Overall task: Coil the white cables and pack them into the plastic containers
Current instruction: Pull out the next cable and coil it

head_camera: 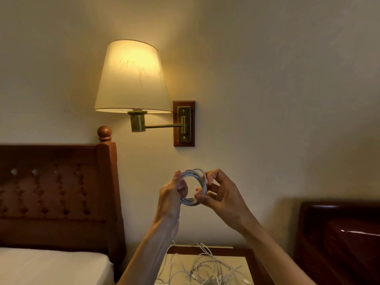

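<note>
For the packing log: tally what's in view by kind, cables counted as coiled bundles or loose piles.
Coiled white cable bundle, held up by left hand and right hand: 1
Loose cable pile on the bedside table: 1
Wall lamp: 1
Headboard: 1
Plastic containers: 0 visible
Total: 4

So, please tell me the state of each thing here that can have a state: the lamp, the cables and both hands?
Wall lamp: switched on, glowing.
Coiled white cable: wound into a ring, held up in the air.
Left hand: grips the coil's left side.
Right hand: pinches the coil's right side.
Loose white cables: tangled, uncoiled, lying on the bedside table.
</note>
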